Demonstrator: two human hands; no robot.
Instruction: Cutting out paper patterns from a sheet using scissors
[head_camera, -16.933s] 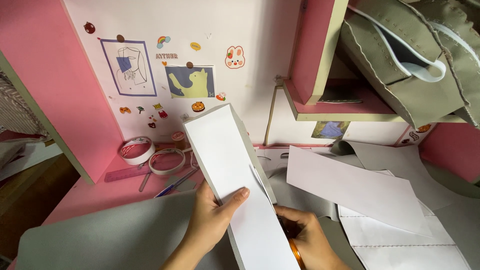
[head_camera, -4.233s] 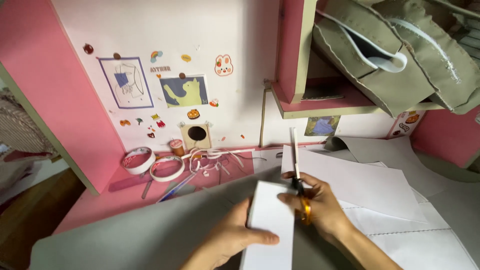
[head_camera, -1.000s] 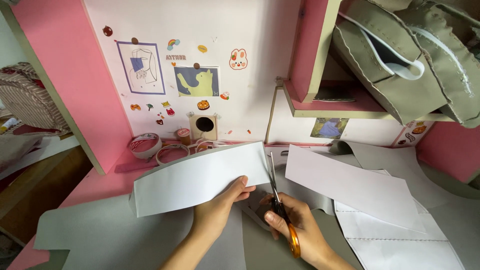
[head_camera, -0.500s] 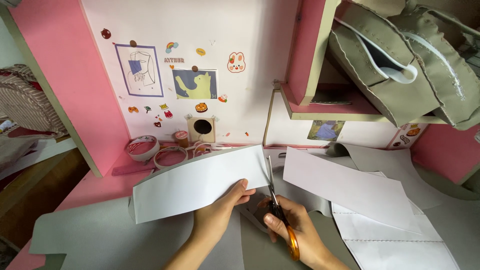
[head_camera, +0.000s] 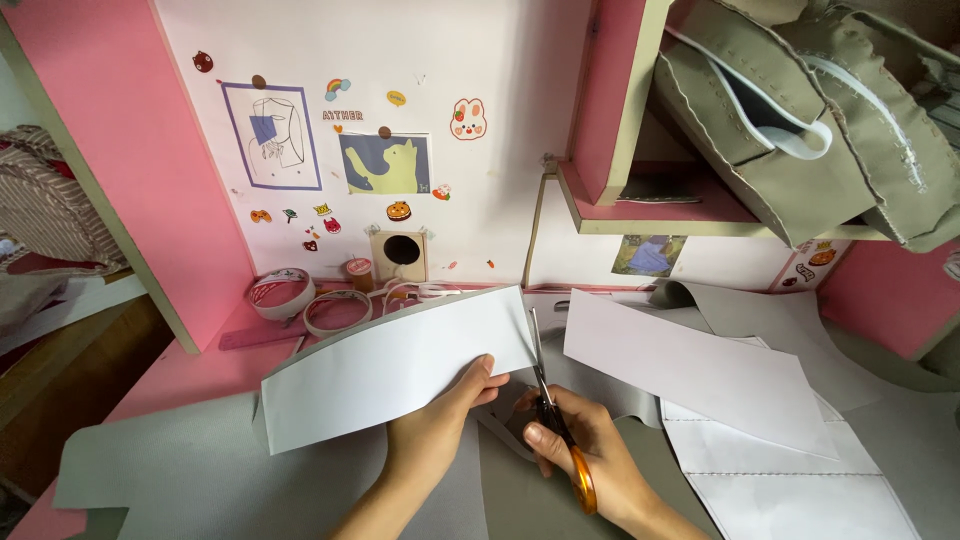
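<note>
My left hand (head_camera: 440, 425) pinches the lower edge of a long white strip (head_camera: 385, 365) with a grey back, holding it up across the desk's middle. Just to its right, my right hand (head_camera: 585, 455) grips orange-handled scissors (head_camera: 555, 420). Their blades point up and lie at the strip's right end. Under both hands lies grey sheet material (head_camera: 190, 470).
A second white piece (head_camera: 700, 370) rests on more grey and white sheets (head_camera: 790, 490) at the right. Tape rolls (head_camera: 280, 293) and a small wooden box (head_camera: 402, 254) stand against the stickered back wall. Grey fabric bags (head_camera: 790, 130) hang over the pink shelf (head_camera: 650, 215) above.
The strip has been turned from upright to lying sideways over the last seconds. In the last second both hands and the scissors have barely shifted at the strip's right end.
</note>
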